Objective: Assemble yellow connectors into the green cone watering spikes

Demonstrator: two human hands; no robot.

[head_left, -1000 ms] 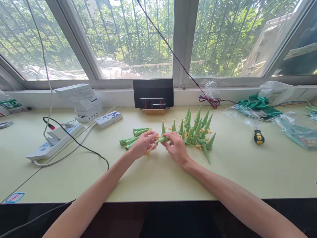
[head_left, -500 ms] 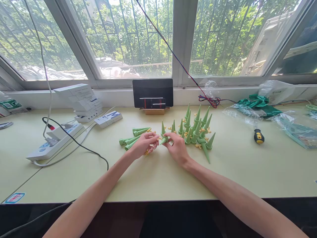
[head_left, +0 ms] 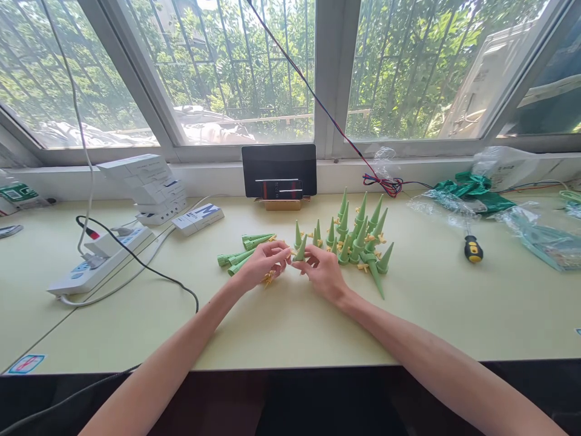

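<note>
A small green watering spike (head_left: 301,249) stands point up between my two hands, over the middle of the table. My right hand (head_left: 323,269) is closed, its thumb and fingers pinching the spike near its wide lower end. From the other side, my left hand (head_left: 263,263) pinches at a small yellow valve on the spike, mostly hidden by the fingertips. Loose yellow valves (head_left: 269,278) lie just under my left hand. Several hollow green tubes (head_left: 240,259) lie to its left. Beyond my right hand stand several green spikes with yellow valves (head_left: 358,239), one of them tipped over.
A black tablet and phone (head_left: 279,172) lean at the window sill. At left are a power strip (head_left: 100,257) with cables and stacked white boxes (head_left: 149,184). A screwdriver (head_left: 473,249) and plastic bags (head_left: 472,194) lie at right on the table (head_left: 290,333).
The spike in my right hand has turned from pointing toward me and down to pointing upward. Both hands stay in nearly the same place.
</note>
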